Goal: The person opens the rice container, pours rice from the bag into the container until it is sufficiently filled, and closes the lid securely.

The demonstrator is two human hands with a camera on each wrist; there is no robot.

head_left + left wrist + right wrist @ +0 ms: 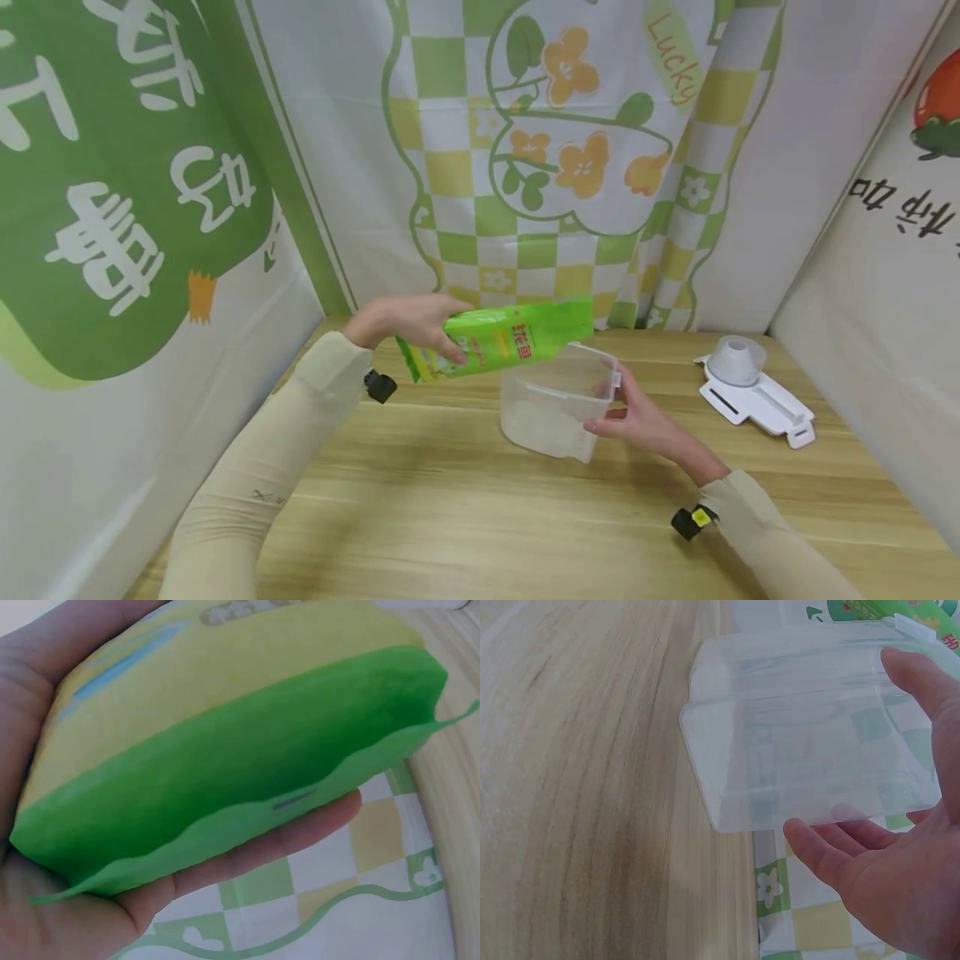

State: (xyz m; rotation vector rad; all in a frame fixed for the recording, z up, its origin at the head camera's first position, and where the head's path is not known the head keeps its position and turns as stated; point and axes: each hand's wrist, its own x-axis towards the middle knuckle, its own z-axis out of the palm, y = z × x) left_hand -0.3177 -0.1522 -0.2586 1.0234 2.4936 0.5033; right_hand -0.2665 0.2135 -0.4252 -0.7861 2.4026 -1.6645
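My left hand (420, 322) grips a green and yellow plastic packet (495, 340) with red printing. The packet leans to the right, its far end over the rim of a clear plastic container (551, 404). In the left wrist view, the packet's green sealed end (232, 750) lies across the palm and fingers. My right hand (637, 419) holds the container by its right side, thumb and fingers apart on its walls in the right wrist view (802, 742). Something whitish shows low in the container; whether it is contents or cloudy plastic, I cannot tell.
A white lid (757, 404) with slots lies at the right on the wooden table (435, 525), and a translucent cup (737, 361) sits on it. Printed cloth (517, 250) hangs behind the table, with further cloth walls at left and right.
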